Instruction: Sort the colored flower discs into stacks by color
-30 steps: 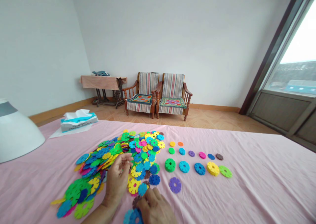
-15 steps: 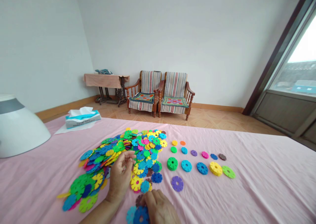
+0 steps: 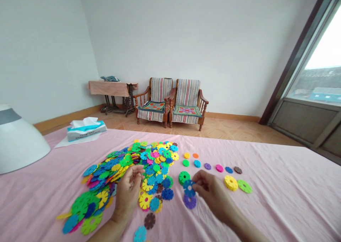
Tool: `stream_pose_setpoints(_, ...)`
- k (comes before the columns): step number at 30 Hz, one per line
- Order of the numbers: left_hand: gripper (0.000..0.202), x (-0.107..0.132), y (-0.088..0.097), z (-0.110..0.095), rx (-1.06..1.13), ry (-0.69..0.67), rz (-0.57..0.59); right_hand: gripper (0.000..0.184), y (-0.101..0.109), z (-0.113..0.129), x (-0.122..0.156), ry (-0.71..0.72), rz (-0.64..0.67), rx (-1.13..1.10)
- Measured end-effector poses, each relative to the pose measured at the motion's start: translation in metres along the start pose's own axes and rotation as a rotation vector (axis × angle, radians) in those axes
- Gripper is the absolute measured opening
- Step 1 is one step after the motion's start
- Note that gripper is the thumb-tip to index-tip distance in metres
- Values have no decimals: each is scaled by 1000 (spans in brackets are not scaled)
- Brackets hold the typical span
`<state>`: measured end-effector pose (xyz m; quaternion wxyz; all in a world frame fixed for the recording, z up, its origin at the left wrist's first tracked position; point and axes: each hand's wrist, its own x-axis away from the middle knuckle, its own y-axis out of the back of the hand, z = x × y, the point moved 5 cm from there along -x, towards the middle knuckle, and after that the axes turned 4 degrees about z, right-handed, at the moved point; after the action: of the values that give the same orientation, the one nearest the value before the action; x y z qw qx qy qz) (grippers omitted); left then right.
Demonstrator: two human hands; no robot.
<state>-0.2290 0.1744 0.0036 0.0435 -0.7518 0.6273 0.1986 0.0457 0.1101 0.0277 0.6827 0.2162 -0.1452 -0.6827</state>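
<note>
My right hand (image 3: 214, 194) pinches a blue notched plastic disc (image 3: 189, 188) between thumb and fingers. It holds the disc over the cloth, between a green disc stack (image 3: 184, 177) and a purple disc (image 3: 190, 201), whose upper edge is partly covered. Discs behind my right hand are hidden. My left hand (image 3: 127, 190) rests at the near side of a large heap of mixed-colour discs (image 3: 114, 163), its fingers loosely curled and apart from the thumb, with nothing visible in them. Nearer to me lie a brown disc (image 3: 149, 221) and a light blue disc (image 3: 140, 234).
Small discs, among them a pink one (image 3: 219, 168), form rows on the pink cloth (image 3: 279, 199). Yellow discs (image 3: 230, 183) and a lime disc (image 3: 244, 186) lie right of my right hand. A tissue box (image 3: 86, 130) and a white rounded object (image 3: 21, 142) stand left.
My right hand has lifted the blue disc from the near edge and carried it forward and right, beside the green stack. My left hand stays by the heap. The view has shifted slightly.
</note>
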Motion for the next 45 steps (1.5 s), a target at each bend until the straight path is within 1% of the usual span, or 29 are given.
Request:
stream_pose_setpoints(1,25,0,0,0,-1,0,1,4,17,-10,-8,-18,-2,3)
stream_pose_setpoints(4,26,0,0,1,-3,3,3,10,54,-43,-28,-107,137,28)
stream_pose_setpoints(6,26,-1,0,2,-4,9,6,11,71,-60,-36,-161,204,60)
stream_pose_setpoints(8,26,-1,0,3,-5,18,10,12,82,-70,-41,-187,242,78)
stream_pose_setpoints(10,27,-2,0,4,-3,21,14,12,88,-76,-44,-204,274,91)
stream_pose_setpoints(14,27,-2,-1,4,3,24,17,11,92,-84,-51,-233,338,128)
stream_pose_setpoints(19,27,-1,-1,3,18,29,9,9,90,-90,-56,-260,390,176)
stream_pose_setpoints(23,27,-1,0,2,7,40,10,6,87,-93,-56,-284,402,221)
stream_pose_setpoints(31,26,-2,0,0,13,41,-1,4,85,-91,-56,-283,369,274)
stream_pose_setpoints(35,26,-2,0,0,18,42,-5,6,91,-82,-59,-232,290,317)
stream_pose_setpoints(38,27,-2,0,1,24,43,-6,9,91,-60,-55,-186,202,359)
stream_pose_setpoints(41,27,-2,0,1,33,44,-9,12,80,-29,-41,-127,150,414)
stream_pose_setpoints(43,27,-1,0,0,37,48,-13,12,71,-12,-30,-73,138,514)
stream_pose_setpoints(45,27,-1,0,-2,39,52,-15,15,66,-5,-20,-34,125,624)
